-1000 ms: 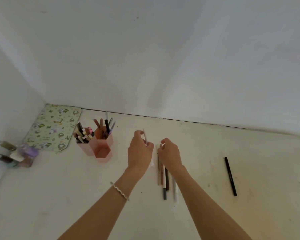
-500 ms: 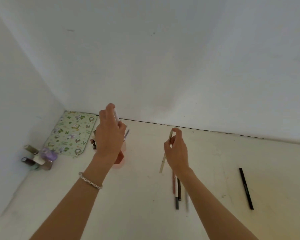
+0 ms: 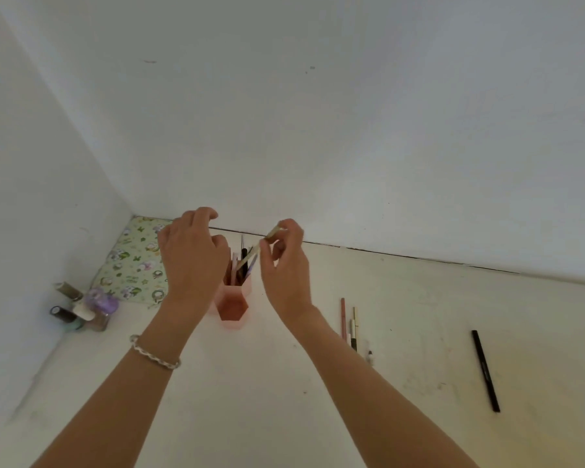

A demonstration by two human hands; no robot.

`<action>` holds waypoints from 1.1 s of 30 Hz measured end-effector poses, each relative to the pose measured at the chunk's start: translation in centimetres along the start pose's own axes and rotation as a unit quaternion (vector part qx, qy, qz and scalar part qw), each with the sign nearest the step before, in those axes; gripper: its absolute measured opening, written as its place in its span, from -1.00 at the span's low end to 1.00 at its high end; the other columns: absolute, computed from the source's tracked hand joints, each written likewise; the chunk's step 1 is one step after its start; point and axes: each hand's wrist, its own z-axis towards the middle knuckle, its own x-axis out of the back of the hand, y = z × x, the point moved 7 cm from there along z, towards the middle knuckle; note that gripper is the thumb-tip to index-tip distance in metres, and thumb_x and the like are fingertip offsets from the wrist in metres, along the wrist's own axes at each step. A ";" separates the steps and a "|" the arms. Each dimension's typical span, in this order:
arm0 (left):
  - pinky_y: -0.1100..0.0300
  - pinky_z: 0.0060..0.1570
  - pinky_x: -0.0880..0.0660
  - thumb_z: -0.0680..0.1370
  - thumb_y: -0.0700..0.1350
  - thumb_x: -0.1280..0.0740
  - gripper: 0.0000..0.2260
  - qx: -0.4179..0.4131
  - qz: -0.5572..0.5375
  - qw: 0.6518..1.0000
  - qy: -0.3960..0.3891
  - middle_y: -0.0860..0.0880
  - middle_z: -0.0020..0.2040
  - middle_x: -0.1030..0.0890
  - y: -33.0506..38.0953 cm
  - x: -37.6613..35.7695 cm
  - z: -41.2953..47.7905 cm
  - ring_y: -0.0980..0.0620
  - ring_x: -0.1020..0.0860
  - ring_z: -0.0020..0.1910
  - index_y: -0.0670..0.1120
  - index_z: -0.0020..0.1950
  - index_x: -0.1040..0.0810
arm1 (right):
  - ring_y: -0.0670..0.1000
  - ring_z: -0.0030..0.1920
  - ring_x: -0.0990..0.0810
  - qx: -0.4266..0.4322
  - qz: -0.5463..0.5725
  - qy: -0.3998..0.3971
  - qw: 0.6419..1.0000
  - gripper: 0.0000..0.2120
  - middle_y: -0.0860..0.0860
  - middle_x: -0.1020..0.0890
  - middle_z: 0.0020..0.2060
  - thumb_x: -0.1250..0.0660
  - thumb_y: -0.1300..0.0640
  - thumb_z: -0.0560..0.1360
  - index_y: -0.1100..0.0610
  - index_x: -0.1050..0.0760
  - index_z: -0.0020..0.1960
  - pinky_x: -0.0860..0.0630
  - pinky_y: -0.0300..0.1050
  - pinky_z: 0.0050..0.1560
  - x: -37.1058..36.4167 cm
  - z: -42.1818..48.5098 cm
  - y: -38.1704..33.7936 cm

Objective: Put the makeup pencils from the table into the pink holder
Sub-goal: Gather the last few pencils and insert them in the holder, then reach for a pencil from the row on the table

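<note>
While tilted over pink holder (image 3: 234,304), pencil (image 3: 255,249) pinched in right-hand fingers (image 3: 273,235)

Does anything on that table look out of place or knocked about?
Nothing looks spilled or broken. One black pencil lies alone, well right of the small group of pencils on the table. In the left corner, a few small bottles huddle, some seemingly tipped on their sides.
</note>
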 end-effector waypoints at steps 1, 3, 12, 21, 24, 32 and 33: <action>-0.06 0.21 -0.36 0.43 -0.31 -0.30 -0.67 0.005 -0.016 1.000 0.000 -0.09 0.08 -0.65 -0.1 0.3 0.0 -0.13 -0.58 0.06 -0.14 0.19 -0.56 | -0.06 -0.30 -0.48 -0.006 -0.025 -0.028 0.999 -0.73 -0.14 -0.52 -0.15 -0.25 0.20 0.58 -0.09 -0.24 0.12 -0.50 -0.16 -0.23 -1.0 -0.4 0.4; -0.06 0.19 -0.40 0.44 -0.33 -0.31 -0.66 0.012 -0.038 0.999 -0.001 -0.08 0.08 -0.64 -0.1 0.7 -0.3 -0.11 -0.59 0.04 -0.14 0.20 -0.54 | 0.00 -0.21 -0.53 0.001 -0.098 -0.097 0.990 -0.81 -0.04 -0.58 -0.08 -0.22 0.21 0.59 0.02 -0.31 0.15 -0.52 -0.06 -0.16 -2.6 -1.5 1.6; 0.17 -0.24 -0.44 0.46 -0.28 -0.32 -0.81 -0.018 -0.112 0.987 -0.116 0.08 -0.13 -0.54 6.6 -5.3 -7.1 0.05 -0.52 -0.18 -0.05 0.01 -0.50 | -0.11 -0.27 -0.51 -0.025 -0.117 0.103 0.987 -0.75 -0.10 -0.58 -0.10 -0.21 0.23 0.52 0.07 -0.46 0.18 -0.51 -0.17 -0.21 6.2 -2.4 5.5; 0.09 -0.12 -0.56 0.70 0.04 -0.07 -0.75 0.027 -0.055 0.937 -0.344 -0.06 -0.01 -0.61 13.4 -18.4 -15.9 -0.06 -0.62 -0.09 -0.11 0.16 -0.41 | -0.11 -0.38 -0.45 -0.113 -0.132 0.163 0.971 -0.78 -0.13 -0.56 -0.23 -0.21 0.25 0.54 0.00 -0.47 0.10 -0.45 -0.23 -0.29 15.0 -2.3 9.7; 0.11 -0.09 -0.49 0.68 -0.04 -0.14 -0.80 0.056 -0.025 0.922 -0.381 -0.10 0.09 -0.58 12.5 -19.9 -16.0 -0.09 -0.61 0.02 -0.14 0.21 -0.38 | -0.11 -0.40 -0.44 -0.114 -0.141 0.146 0.972 -0.75 -0.18 -0.55 -0.24 -0.22 0.25 0.53 -0.10 -0.44 0.06 -0.41 -0.32 -0.34 15.8 -3.4 10.5; 0.12 -0.09 -0.52 0.60 -0.12 -0.26 -0.77 0.021 -0.006 0.917 -0.399 -0.09 0.08 -0.58 12.5 -20.6 -15.7 -0.07 -0.59 0.00 -0.13 0.23 -0.37 | -0.09 -0.44 -0.44 -0.190 -0.139 0.134 0.963 -0.80 -0.15 -0.56 -0.23 -0.21 0.25 0.54 -0.01 -0.47 0.07 -0.50 -0.09 -0.33 16.2 -4.8 13.5; 0.10 -0.07 -0.55 0.61 -0.14 -0.25 -0.78 0.026 -0.014 0.917 -0.397 -0.09 0.08 -0.58 12.4 -20.5 -15.5 -0.08 -0.60 -0.01 -0.14 0.24 -0.36 | -0.11 -0.45 -0.43 -0.191 -0.145 0.131 0.962 -0.80 -0.15 -0.56 -0.23 -0.20 0.25 0.54 0.00 -0.47 0.08 -0.49 -0.13 -0.35 16.3 -4.9 13.6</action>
